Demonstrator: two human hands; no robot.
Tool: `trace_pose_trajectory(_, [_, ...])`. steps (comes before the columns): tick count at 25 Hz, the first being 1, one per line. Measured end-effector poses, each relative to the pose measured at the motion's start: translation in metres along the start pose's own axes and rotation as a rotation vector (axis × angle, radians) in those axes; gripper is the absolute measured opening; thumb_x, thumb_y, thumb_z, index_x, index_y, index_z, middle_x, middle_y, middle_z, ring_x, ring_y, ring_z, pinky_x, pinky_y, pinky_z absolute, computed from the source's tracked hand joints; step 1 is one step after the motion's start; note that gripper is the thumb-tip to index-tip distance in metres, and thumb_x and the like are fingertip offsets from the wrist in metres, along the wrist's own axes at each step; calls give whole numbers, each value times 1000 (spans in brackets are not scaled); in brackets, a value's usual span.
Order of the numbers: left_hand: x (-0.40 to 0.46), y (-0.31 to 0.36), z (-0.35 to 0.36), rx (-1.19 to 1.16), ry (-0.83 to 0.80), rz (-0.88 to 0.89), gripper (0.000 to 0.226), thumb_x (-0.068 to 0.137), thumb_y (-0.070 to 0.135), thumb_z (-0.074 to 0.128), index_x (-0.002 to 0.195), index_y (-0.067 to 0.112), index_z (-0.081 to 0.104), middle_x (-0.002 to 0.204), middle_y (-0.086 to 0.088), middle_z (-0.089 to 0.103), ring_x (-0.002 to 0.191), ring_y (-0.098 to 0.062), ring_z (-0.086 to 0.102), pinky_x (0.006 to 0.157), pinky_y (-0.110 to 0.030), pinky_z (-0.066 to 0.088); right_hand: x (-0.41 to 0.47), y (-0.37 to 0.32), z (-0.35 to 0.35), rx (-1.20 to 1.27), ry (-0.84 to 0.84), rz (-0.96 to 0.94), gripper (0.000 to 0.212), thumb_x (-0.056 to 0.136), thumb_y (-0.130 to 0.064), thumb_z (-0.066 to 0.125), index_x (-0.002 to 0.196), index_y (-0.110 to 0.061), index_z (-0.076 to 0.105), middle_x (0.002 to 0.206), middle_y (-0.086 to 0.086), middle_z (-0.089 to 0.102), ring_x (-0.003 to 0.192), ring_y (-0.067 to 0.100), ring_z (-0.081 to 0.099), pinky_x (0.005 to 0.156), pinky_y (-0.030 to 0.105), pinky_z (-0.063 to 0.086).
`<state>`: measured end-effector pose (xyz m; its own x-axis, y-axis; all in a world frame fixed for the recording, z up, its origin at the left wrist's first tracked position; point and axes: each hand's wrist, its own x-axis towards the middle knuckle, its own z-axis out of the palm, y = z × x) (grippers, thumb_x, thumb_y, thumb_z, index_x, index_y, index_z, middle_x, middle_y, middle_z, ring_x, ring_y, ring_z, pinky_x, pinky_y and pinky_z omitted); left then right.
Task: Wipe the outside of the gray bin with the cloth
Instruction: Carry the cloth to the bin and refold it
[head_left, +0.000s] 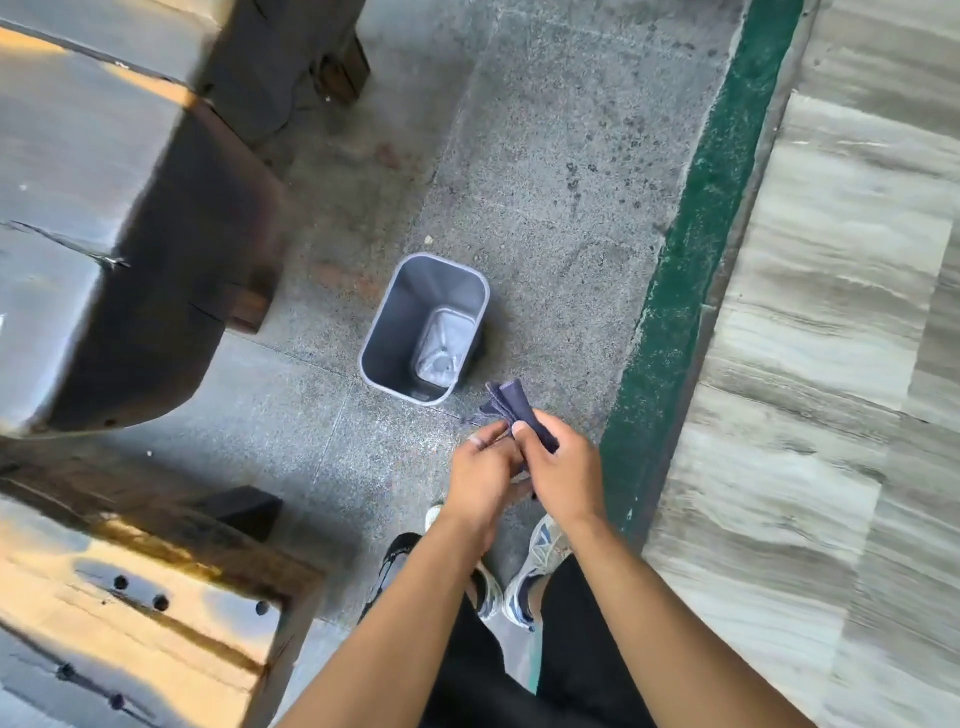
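A gray rectangular bin (387, 332) stands upright on the speckled floor, seen from above with its inside bare. Just below and right of it, I hold a folded dark blue cloth (511, 405) in front of me. My right hand (561, 470) grips the cloth, thumb across it. My left hand (480, 478) pinches the cloth's lower edge with its fingertips. Both hands hover above the floor, apart from the bin.
Dark wooden benches or tables (119, 249) fill the left side, another (130, 613) at the lower left. A green strip (691, 260) and a marble-patterned wall base (831, 312) run along the right. My shoes (530, 571) stand on the floor below the bin.
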<state>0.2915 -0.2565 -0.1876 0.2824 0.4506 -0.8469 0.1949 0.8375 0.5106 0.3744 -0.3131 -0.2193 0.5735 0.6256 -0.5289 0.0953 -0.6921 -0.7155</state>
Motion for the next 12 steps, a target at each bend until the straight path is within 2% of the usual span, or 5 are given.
trace_pose_trajectory(4, [58,-18,5,-52,-111,-30,51,59,-6,39,101,10,63,101,-17,62,87,-26,58,69,-32,56,49,37,7,64,19,20,33,81,-53,74,102,-31,62,89,-4,73,84,17,69,73,37,55])
trace_pose_trajectory(6, [107,-28,-6,28,-140,-49,64,68,-11,36,123,12,60,120,-11,68,101,-29,66,78,-34,54,89,64,19,60,36,21,32,82,-45,77,102,-25,62,88,-3,72,83,19,68,72,35,53])
trace_pose_trajectory(8, [143,-31,-23,119,-168,-42,82,75,-16,31,145,21,48,133,-9,67,114,-33,68,86,-35,51,119,78,25,53,5,70,29,83,-42,77,99,-22,63,87,-3,71,82,18,68,72,35,53])
trace_pose_trajectory(10, [187,-35,-35,239,-221,77,89,76,-18,31,150,31,40,128,-12,70,104,-30,71,84,-32,51,154,98,36,19,-38,58,27,82,-42,76,95,-22,64,86,-3,72,80,17,68,73,36,53])
trace_pose_trajectory(12, [229,-30,-50,353,-182,222,80,82,-19,34,147,27,45,106,-10,77,79,-18,68,75,-30,51,190,116,53,10,-60,42,22,83,-40,73,93,-21,66,84,-2,72,79,20,67,72,36,53])
